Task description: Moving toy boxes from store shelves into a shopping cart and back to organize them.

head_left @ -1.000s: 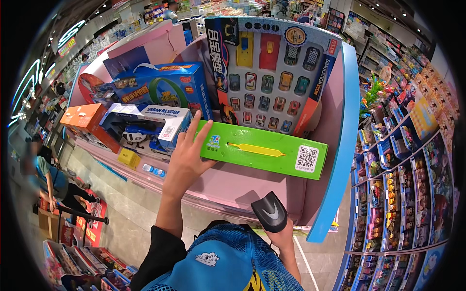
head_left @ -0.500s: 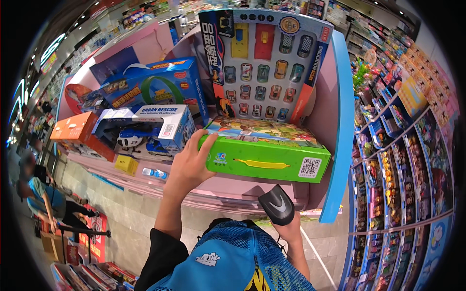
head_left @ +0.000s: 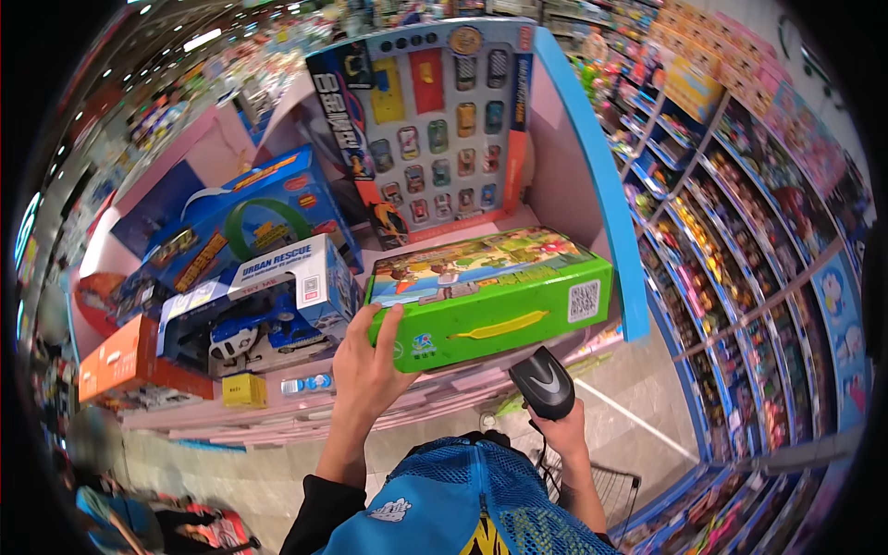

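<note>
My left hand [head_left: 366, 363] grips the lower left corner of a green toy box [head_left: 444, 343] with a yellow carrying handle. Its fingers rest over the front edge; the thumb is against the lower side. The box's colourful picture face is turned up, and a printed square code [head_left: 584, 301] is at the right end of its green side. Just below that end, my right hand [head_left: 561, 426] is closed round a black handheld barcode scanner [head_left: 544, 381]. The scanner's head points up toward the box without visibly touching it. Its grip is mostly hidden by my fingers.
A tall boxed toy car set [head_left: 449, 208] leans behind. Left are a blue track-set box [head_left: 245, 208], a windowed rescue-toy box [head_left: 319, 275], an orange box [head_left: 129, 359] and a small yellow box [head_left: 243, 390]. A blue-edged panel [head_left: 592, 157] bounds the pink display; toy shelves [head_left: 712, 259] stand right.
The green box has been drawn toward me by my left hand, opening a gap before the car set. My view has turned, and the scanner stays close below the box's right end.
</note>
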`<move>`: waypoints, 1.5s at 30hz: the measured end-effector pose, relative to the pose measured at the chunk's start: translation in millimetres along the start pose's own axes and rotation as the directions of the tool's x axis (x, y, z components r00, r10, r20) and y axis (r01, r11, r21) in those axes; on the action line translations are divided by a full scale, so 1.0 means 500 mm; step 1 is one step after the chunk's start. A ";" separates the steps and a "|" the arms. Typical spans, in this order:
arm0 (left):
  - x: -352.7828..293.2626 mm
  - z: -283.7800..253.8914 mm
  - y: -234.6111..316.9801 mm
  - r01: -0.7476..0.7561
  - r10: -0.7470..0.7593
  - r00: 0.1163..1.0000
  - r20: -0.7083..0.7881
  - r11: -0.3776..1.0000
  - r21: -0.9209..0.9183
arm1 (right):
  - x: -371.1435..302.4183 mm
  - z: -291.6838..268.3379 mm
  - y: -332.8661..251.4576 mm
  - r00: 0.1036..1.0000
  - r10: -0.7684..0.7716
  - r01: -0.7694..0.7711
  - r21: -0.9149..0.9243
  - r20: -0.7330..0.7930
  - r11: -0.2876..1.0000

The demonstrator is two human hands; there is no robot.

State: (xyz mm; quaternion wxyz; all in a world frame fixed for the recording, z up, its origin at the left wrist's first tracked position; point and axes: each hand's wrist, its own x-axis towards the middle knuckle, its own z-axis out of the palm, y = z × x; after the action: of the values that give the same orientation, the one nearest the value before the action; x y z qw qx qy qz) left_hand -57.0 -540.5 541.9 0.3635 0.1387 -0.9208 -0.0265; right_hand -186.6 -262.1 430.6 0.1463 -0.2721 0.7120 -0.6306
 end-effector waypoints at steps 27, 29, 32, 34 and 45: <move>-0.059 -0.062 0.028 -0.165 0.145 0.983 -0.109 0.966 -0.198 | -0.372 0.073 -0.063 0.911 0.072 -0.076 0.006 -0.407 0.997; -0.068 -0.093 0.046 -0.106 0.081 0.988 -0.131 0.973 -0.203 | -0.392 0.047 -0.077 0.900 0.052 -0.059 -0.003 -0.432 0.998; -0.072 -0.141 0.059 -0.069 0.036 0.991 -0.131 0.964 -0.255 | -0.434 0.007 -0.081 0.885 0.022 -0.030 -0.010 -0.465 0.999; -0.072 -0.157 0.067 -0.097 0.061 0.989 -0.133 0.952 -0.289 | -0.460 -0.026 -0.067 0.872 0.057 -0.056 0.017 -0.487 0.998; -0.049 -0.189 0.190 -0.063 0.194 0.962 0.193 0.843 -0.533 | -0.628 -0.099 -0.024 0.762 0.291 -0.001 0.449 -0.578 0.894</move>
State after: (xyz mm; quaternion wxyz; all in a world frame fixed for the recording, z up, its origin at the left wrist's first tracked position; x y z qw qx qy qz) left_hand 1.7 -437.6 609.0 0.2746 -0.0321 -0.9231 -0.2673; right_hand 42.8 -42.6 407.9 0.0039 0.0515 0.5848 -0.8096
